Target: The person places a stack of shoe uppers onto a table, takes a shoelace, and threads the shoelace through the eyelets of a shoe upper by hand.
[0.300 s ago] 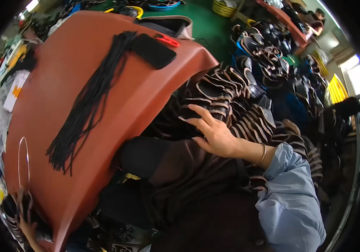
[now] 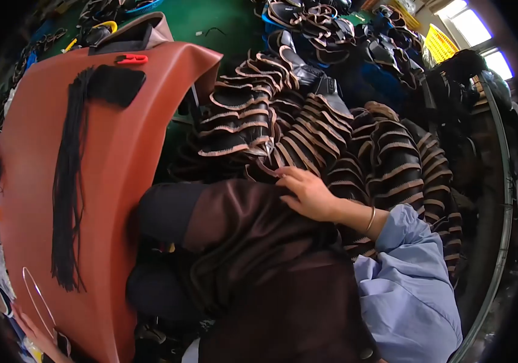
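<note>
Right hand [image 2: 310, 195], fingers bent, at the near edge of stacked black shoe uppers [image 2: 235, 130] lying just beyond it; whether it grips one cannot be told. To its left, a red-brown worktable [image 2: 32, 163] bears black cords [image 2: 68, 181].

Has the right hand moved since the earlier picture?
Yes: judged against the reddish-brown tabletop, the right hand has shifted rightward in the view, farther from the tabletop's edge.

The left hand [image 2: 27, 327] is too indistinct to read — its forearm [image 2: 52, 349] cut off.
</note>
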{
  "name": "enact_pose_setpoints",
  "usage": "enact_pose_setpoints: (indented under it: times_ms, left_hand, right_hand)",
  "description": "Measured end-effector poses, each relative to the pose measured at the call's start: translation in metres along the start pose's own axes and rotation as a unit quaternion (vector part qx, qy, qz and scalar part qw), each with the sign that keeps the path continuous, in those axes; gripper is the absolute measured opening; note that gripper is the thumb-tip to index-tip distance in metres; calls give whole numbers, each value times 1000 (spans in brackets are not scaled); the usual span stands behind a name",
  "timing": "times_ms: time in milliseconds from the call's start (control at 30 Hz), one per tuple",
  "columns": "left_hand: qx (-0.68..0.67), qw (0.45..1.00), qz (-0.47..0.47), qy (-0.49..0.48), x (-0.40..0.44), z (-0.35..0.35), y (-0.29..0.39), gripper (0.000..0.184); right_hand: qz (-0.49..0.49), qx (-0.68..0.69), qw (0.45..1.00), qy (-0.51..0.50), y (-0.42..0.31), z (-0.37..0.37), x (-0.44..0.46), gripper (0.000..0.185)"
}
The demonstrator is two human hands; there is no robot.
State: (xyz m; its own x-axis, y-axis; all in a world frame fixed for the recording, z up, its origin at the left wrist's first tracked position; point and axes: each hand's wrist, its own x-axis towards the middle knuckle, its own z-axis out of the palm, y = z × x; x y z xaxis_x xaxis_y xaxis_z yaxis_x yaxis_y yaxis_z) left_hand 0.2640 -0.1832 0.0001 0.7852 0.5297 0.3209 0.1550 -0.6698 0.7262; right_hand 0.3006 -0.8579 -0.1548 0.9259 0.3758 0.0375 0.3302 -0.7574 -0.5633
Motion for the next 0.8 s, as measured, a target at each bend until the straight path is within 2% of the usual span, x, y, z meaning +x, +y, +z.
enact_pose_setpoints:
  times_ms: [33, 67, 100, 133, 167, 200, 233, 300, 367, 400, 500, 533, 600, 700, 800]
  left_hand:
    - [-219, 974, -46, 21, -31, 69, 90, 61]
    - [-305, 943, 103, -86, -52, 102, 130, 59]
    - [-378, 871, 250, -192, -71, 126, 159, 56]
    - [-483, 806, 236, -247, -98, 151, 198, 55]
    - [-578, 728, 212, -301, -125, 177, 236, 55]
    - [-650, 646, 191, -352, -141, 192, 257, 54]
    - [-688, 589, 172, -388, -153, 200, 267, 54]
    - [-735, 511, 141, -422, -173, 211, 285, 53]
    - [-758, 491, 124, -411, -187, 217, 294, 52]
    - [-763, 489, 121, -404, -194, 218, 299, 52]
    - [-766, 516, 109, -368, -209, 226, 314, 50]
    - [-767, 521, 107, -359, -211, 230, 319, 50]
    - [-766, 529, 106, -350, -212, 238, 328, 50]
    - [-766, 535, 95, -345, -210, 247, 332, 49]
    - [-764, 536, 93, -346, -210, 249, 337, 48]
  right_hand:
    - [25, -12, 999, 18, 16, -1, -10, 28]
    - [80, -35, 996, 17, 33, -5, -16, 25]
    - [112, -46, 992, 43, 56, -9, -19, 18]
    - [189, 9, 981, 35, 75, -17, -17, 15]
    - [241, -27, 970, 11, 95, -22, -12, 16]
    - [231, -69, 970, 7, 120, -15, -4, 19]
    - [247, -21, 969, 0, 135, -6, 9, 20]
    - [240, 71, 968, -19, 169, 22, 35, 21]
    - [208, 36, 976, -60, 204, 61, 60, 22]
    - [189, 27, 979, -65, 244, 94, 68, 23]
    - [218, -5, 975, -52, 296, 153, 86, 22]
    - [298, -28, 943, -143, 294, 156, 92, 25]
    - [291, -123, 926, -209, 290, 170, 104, 36]
    - [269, -154, 930, -197, 275, 184, 106, 36]
    - [286, -165, 915, -232, 268, 175, 114, 37]
